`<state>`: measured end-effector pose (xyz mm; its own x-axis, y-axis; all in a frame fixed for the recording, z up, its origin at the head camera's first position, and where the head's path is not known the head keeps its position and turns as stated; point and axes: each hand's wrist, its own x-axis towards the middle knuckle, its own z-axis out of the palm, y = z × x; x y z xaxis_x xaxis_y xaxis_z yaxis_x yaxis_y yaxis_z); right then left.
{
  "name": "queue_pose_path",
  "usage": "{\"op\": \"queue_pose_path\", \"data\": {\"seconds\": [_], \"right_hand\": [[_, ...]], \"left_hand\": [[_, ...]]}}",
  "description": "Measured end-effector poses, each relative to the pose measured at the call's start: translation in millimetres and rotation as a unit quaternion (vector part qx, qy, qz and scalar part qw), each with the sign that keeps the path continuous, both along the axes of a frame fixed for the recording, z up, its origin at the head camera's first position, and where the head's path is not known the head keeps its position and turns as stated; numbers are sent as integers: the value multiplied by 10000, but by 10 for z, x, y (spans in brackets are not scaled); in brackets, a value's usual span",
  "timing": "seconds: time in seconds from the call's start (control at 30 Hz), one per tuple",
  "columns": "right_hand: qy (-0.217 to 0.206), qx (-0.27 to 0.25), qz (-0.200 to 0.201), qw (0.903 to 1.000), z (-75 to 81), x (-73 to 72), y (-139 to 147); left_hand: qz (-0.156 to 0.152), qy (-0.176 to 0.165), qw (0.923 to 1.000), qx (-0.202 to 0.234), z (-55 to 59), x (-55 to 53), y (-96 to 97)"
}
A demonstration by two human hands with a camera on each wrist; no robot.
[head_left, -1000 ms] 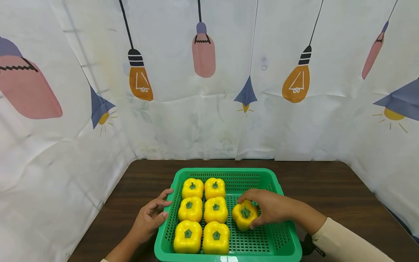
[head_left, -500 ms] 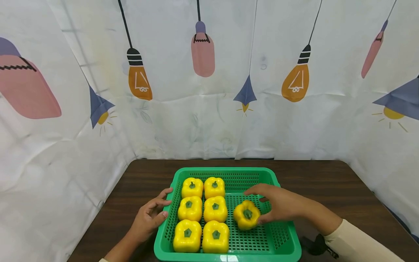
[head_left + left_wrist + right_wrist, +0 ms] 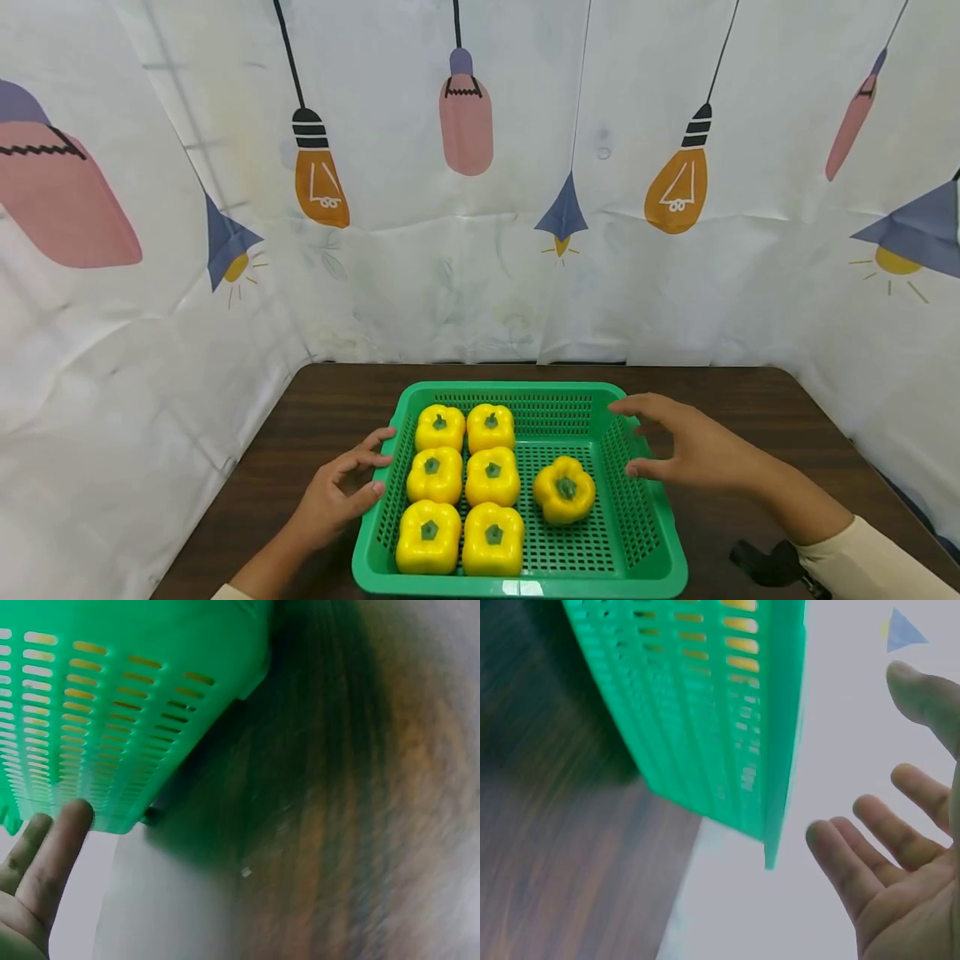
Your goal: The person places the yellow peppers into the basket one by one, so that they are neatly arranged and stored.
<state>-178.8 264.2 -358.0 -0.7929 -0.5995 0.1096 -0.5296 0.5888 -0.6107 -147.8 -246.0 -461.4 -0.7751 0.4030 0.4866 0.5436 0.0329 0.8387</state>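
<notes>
A green perforated plastic basket (image 3: 633, 587) stands on the table. Two columns of yellow bell peppers (image 3: 492, 479) fill its left half, stems up. Apart from them, in the right half, sits one more yellow bell pepper (image 3: 564, 492), slightly tilted with its stem toward the viewer. My left hand (image 3: 337, 492) is at the basket's left rim, fingers loosely bent; in the left wrist view its fingertips (image 3: 79, 814) lie against or very near the side wall. At the right rim, my right hand (image 3: 693, 446) hovers with spread fingers and holds nothing.
The dark brown wooden table (image 3: 345, 392) extends on both sides of the basket. Behind it hangs a white cloth (image 3: 420, 283) printed with lamps and bulbs. A black device (image 3: 772, 565) is by the right wrist.
My right hand has let go of the single bell pepper and moved right, up to the basket's right rim. The pepper stays in the basket, its stem tipped more forward. The left hand hardly moves.
</notes>
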Motion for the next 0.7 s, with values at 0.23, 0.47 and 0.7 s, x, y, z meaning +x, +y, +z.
{"op": "queue_pose_path", "data": {"seconds": [0.23,0.47,0.7], "right_hand": [[633,151,-800,9947,30,30,222],[871,491,-1192,9878,-11,29,406],[1019,902,-1352,9814,-34,-3,471]], "left_hand": [[590,352,9920,-1058,138,2,-29],[978,456,9737,-2005,297,-3,-11],[1483,1204,9118,-3634,522,-33,54]]}}
